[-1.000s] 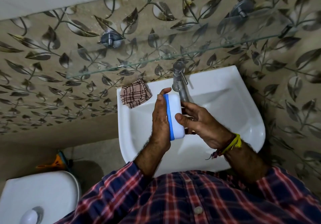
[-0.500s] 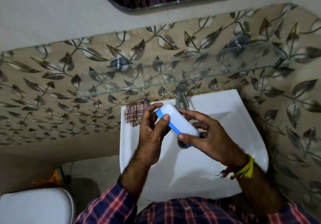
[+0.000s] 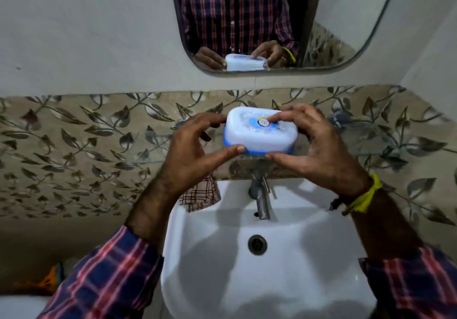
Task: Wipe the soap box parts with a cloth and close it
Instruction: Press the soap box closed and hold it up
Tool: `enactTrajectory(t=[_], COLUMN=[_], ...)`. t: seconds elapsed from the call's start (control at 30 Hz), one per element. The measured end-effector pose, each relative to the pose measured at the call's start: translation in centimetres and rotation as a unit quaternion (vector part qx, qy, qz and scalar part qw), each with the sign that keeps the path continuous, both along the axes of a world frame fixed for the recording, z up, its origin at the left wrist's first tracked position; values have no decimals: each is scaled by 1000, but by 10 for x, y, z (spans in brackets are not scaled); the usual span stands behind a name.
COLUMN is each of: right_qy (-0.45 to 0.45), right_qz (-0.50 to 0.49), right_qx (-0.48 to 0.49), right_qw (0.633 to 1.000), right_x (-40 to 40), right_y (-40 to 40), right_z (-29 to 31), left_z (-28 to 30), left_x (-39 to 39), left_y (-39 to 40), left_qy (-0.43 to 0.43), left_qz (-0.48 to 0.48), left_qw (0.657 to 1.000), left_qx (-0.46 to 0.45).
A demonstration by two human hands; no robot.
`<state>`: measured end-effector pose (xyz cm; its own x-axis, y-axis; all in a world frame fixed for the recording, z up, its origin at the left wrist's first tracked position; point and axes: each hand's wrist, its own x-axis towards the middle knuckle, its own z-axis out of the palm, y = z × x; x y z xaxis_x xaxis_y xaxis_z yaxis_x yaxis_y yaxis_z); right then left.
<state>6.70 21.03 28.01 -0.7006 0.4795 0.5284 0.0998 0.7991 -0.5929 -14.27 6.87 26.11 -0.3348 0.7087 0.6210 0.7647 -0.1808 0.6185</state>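
Note:
The soap box (image 3: 257, 134) is closed, a frosted white lid on a blue base with a round sticker on top. It sits level at the glass shelf (image 3: 148, 159) above the tap; I cannot tell if it rests on the glass. My left hand (image 3: 195, 150) grips its left end, thumb on the front edge. My right hand (image 3: 319, 145) grips the right end, with a finger on the lid. The checked cloth (image 3: 200, 195) lies on the sink's back left corner, partly hidden by my left wrist.
A white sink (image 3: 309, 257) with a steel tap (image 3: 261, 197) and a drain (image 3: 257, 244) is below my hands. A mirror (image 3: 321, 21) hangs on the wall above. A leaf-patterned tile band runs behind the shelf. A white toilet corner (image 3: 17, 307) shows at bottom left.
Both hands lifted the closed soap box from over the basin up to the glass shelf and turned it level, lid up. The view tilted upward, bringing the mirror in.

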Motion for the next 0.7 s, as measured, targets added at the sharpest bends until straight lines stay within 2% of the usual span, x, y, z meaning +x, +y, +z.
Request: enactTrajectory(t=[0.3, 0.5, 0.7], right_qy=[-33, -68, -69], right_qz=[-7, -17, -25], right_qx=[-7, -26, -12], right_qw=[999, 997, 997], right_x=[-28, -35, -43], right_y=[33, 38, 41], right_z=[1, -12, -32], left_z=[-9, -18, -24], left_x=[-22, -27, -26], left_y=[35, 42, 43], left_qy=[-4, 31, 35], left_qz=[46, 58, 68], left_qw=[997, 994, 985], left_qx=[-55, -87, -156])
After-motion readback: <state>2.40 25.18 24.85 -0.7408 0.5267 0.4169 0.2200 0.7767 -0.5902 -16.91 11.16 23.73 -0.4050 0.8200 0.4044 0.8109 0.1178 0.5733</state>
